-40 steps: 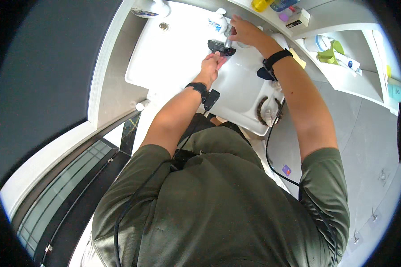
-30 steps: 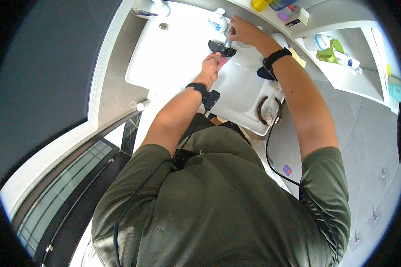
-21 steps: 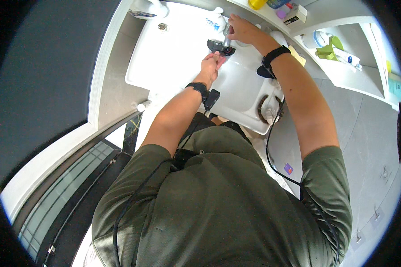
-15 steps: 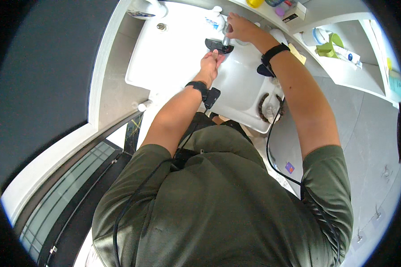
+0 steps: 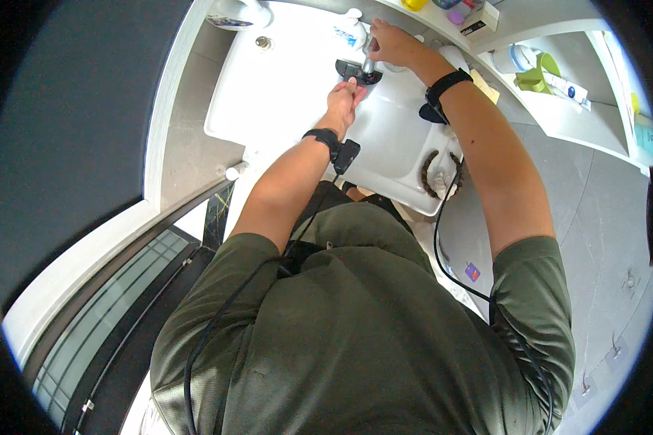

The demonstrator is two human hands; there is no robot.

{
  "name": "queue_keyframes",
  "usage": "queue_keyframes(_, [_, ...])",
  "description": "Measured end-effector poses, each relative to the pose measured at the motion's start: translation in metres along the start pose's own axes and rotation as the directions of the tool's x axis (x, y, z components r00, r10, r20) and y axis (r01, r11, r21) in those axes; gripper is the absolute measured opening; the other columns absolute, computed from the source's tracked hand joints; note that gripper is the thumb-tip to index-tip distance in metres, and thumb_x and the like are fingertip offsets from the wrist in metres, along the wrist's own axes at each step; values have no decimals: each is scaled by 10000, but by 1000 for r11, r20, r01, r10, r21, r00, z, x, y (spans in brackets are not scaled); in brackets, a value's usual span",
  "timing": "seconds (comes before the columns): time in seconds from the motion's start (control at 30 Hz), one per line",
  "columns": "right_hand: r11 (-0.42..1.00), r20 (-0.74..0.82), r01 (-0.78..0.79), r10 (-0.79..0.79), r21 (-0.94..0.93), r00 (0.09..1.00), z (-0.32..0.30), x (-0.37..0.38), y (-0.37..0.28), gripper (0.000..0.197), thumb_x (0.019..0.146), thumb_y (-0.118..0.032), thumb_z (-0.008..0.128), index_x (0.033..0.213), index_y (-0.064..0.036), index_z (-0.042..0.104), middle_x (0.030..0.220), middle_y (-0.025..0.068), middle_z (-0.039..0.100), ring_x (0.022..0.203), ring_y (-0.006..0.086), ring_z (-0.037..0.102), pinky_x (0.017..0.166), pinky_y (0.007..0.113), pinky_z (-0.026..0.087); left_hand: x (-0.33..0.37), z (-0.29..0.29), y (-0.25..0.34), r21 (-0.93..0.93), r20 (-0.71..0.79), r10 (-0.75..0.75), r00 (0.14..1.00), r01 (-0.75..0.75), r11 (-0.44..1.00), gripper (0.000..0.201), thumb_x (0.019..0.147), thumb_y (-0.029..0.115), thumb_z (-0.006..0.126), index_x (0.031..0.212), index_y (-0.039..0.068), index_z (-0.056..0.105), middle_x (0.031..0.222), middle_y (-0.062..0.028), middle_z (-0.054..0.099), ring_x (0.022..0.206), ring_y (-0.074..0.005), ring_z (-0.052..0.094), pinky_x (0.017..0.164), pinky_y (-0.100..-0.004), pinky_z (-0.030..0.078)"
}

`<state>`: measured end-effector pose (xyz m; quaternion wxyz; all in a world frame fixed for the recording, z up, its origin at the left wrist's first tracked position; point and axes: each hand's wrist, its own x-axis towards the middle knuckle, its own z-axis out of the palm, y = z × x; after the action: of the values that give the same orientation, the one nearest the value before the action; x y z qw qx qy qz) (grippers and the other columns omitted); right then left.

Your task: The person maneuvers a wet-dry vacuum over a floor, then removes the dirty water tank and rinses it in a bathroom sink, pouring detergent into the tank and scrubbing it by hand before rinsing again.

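Observation:
My left hand (image 5: 345,99) is closed on the near edge of a black, half-round piece (image 5: 350,70) whose exact kind I cannot make out. It is held at the end of the chrome faucet (image 5: 368,65), over the left side of the white sink (image 5: 395,134). My right hand (image 5: 395,45) reaches in from the right, its fingers bent around the top of the faucet. What those fingertips press on is partly hidden. Whether water runs cannot be seen.
A white bottle (image 5: 351,32) stands behind the faucet. Brown beaded loops (image 5: 429,174) lie at the sink's near right corner. Shelves (image 5: 573,130) at the right hold a green cup (image 5: 537,78) and a tube. A black cable (image 5: 437,243) hangs beside the sink.
My left hand and the black piece have shifted very slightly up and to the right. My right hand stays at the faucet.

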<state>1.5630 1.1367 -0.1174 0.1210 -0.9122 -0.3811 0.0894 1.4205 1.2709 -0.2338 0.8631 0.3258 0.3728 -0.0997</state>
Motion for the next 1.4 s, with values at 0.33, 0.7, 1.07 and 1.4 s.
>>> queue_keyframes(0.33, [999, 9, -35, 35, -13, 999, -2, 1, -4, 353, 744, -247, 776, 894, 28, 614, 1155, 253, 534, 1064, 374, 556, 922, 417, 472, 5, 3, 0, 15, 2, -9, 1000, 9, 1000, 171, 935, 89, 647, 967, -17, 517, 867, -109, 596, 766, -184, 628, 740, -297, 617])
queue_keyframes(0.7, [996, 12, -63, 63, -58, 998, -9, -1, -9, 330, 761, -265, 763, 862, 16, 623, 1213, 284, 551, 1155, 384, 540, 973, 414, 455, 7, 12, -4, 25, -35, 2, 999, -2, 1000, 169, 973, 166, 611, 930, 10, 562, 843, -95, 641, 687, -171, 647, 524, -205, 519])
queue_keyframes(1.07, [994, 94, -106, 103, 23, 990, -7, 3, -4, 334, 726, -269, 807, 875, 13, 707, 1095, 218, 610, 1068, 350, 603, 951, 428, 496, 5, -1, -3, -3, 41, 5, 999, -4, 1000, 146, 941, 63, 627, 983, -21, 516, 903, -108, 599, 801, -197, 638, 806, -327, 621])
queue_keyframes(1.4, [997, 52, -79, 78, 14, 996, -8, 2, -2, 345, 749, -270, 750, 852, 32, 619, 1092, 249, 557, 1030, 365, 573, 899, 422, 487, 4, -5, -8, -4, 21, -2, 1000, 2, 1000, 145, 944, 68, 625, 1000, -16, 522, 914, -110, 605, 812, -197, 637, 831, -349, 616])
